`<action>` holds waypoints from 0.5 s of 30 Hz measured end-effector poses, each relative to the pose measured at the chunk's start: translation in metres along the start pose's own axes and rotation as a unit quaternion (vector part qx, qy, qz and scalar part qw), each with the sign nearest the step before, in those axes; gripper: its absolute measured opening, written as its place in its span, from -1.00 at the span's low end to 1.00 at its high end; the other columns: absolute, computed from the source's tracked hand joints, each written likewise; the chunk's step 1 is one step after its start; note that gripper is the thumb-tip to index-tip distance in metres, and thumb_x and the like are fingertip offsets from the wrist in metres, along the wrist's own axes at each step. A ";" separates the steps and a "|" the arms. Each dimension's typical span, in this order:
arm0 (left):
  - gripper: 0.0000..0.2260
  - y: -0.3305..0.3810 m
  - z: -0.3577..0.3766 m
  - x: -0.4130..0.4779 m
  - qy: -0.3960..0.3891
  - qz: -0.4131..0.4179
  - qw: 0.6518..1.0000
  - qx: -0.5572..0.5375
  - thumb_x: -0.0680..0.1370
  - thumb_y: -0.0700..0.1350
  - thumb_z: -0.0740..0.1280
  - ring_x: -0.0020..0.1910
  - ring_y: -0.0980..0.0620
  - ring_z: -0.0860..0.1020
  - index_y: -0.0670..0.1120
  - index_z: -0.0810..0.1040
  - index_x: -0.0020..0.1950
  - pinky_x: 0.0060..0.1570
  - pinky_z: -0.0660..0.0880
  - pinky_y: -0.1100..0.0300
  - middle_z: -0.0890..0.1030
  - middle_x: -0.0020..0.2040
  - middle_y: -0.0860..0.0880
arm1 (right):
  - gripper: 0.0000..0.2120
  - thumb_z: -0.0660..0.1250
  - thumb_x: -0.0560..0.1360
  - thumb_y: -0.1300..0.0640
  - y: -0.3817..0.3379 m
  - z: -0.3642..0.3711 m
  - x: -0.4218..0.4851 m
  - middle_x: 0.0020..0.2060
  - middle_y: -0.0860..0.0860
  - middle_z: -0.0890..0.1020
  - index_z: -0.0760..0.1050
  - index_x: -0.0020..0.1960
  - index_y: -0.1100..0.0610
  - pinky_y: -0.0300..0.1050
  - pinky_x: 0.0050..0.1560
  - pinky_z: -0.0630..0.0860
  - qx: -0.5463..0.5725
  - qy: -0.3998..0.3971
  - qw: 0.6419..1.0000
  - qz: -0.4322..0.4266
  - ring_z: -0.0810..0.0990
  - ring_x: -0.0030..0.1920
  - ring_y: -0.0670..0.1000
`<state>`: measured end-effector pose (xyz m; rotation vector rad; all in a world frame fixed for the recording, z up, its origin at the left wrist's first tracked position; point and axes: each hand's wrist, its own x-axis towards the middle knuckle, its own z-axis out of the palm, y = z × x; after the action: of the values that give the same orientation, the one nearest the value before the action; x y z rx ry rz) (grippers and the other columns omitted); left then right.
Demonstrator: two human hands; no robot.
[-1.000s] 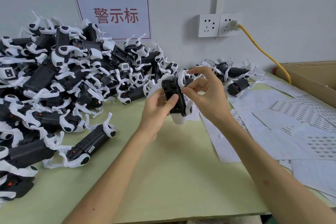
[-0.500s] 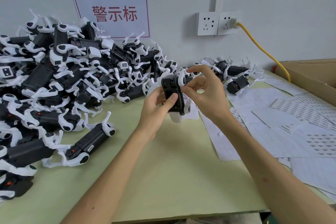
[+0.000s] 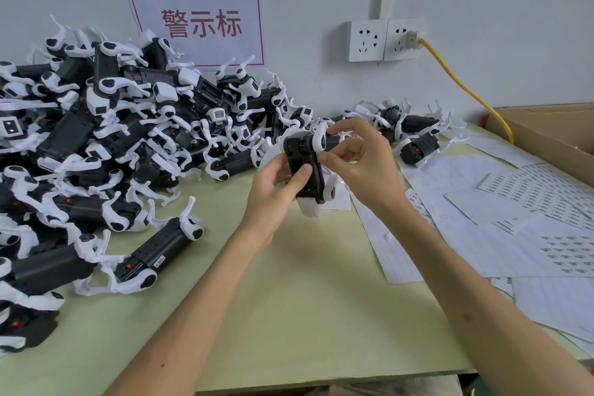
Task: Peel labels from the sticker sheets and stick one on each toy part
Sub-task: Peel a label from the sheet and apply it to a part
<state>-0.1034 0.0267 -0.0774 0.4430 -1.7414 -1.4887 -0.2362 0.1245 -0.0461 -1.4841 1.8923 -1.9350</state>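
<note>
Green table (image 3: 289,315) nearest. Over its ctr, both hands are clamped on one black-and-white toy part (image 3: 305,170): left hand (image 3: 273,186) grips the body, thumb across; right hand (image 3: 363,167) pinches the upper end. At 3 o'clock lie sticker sheets (image 3: 514,219); at 9–10, heap of toy parts (image 3: 112,138) vs. wall.

Nearer than the fingers (image 3: 302,175), open green surface (image 3: 305,315) runs to the near edge. Left of and behind them a heap of toy parts (image 3: 112,138) blocks the way; to their right sticker sheets (image 3: 482,251) overlap, a cardboard box (image 3: 546,132) beyond.
</note>
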 end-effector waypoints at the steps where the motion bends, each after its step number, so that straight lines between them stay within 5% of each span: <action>1: -0.89 0.000 0.000 0.000 0.000 -0.002 1.000 0.000 0.66 -0.14 0.36 0.09 0.06 0.67 0.03 0.62 0.14 0.13 0.59 0.10 0.73 0.04 0.05 | -0.73 0.53 0.45 0.25 0.001 0.000 0.000 -0.36 0.05 0.67 0.54 0.09 0.10 -0.06 -0.14 0.55 0.002 0.001 1.000 0.006 0.61 -0.30 0.09; 4: -0.89 0.002 0.000 0.000 0.000 -0.014 1.000 -0.002 0.67 -0.10 0.33 0.04 0.11 0.68 0.01 0.63 0.15 0.06 0.62 0.16 0.74 0.02 0.06 | -0.81 0.54 0.47 0.15 0.002 0.000 0.000 -0.41 0.04 0.63 0.57 0.02 0.08 -0.18 -0.25 0.46 0.004 0.002 1.000 0.023 0.53 -0.40 -0.02; 7: -0.83 0.006 0.000 0.000 -0.015 -0.035 0.999 -0.025 0.69 -0.03 0.29 0.06 0.10 0.68 -0.02 0.64 0.19 0.10 0.60 0.07 0.74 0.07 0.03 | -0.91 0.46 0.55 0.12 0.001 0.002 0.000 -0.34 0.11 0.65 0.61 -0.06 0.13 0.01 -0.21 0.52 0.010 -0.028 0.999 0.038 0.59 -0.32 0.08; 12: -0.71 0.009 -0.002 0.000 -0.043 -0.079 0.992 -0.087 0.67 0.04 0.26 0.13 0.02 0.65 -0.06 0.66 0.24 0.10 0.50 0.05 0.71 0.17 -0.07 | -0.78 0.28 0.65 0.17 -0.001 0.001 0.001 -0.38 -0.01 0.63 0.63 -0.11 0.19 -0.22 -0.19 0.50 0.074 -0.063 0.993 0.074 0.53 -0.33 -0.06; 15: -0.65 0.009 -0.002 0.000 -0.057 -0.085 0.988 -0.116 0.66 0.06 0.25 0.13 -0.01 0.64 -0.13 0.64 0.27 0.09 0.50 0.08 0.70 0.18 -0.12 | -0.83 0.34 0.63 0.19 -0.001 0.001 0.001 -0.36 0.07 0.60 0.59 -0.10 0.23 -0.16 -0.16 0.53 0.143 -0.082 0.982 0.092 0.55 -0.32 0.00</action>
<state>-0.1000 0.0281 -0.0688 0.3987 -1.6226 -1.8458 -0.2356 0.1231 -0.0445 -1.2925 1.5468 -1.8451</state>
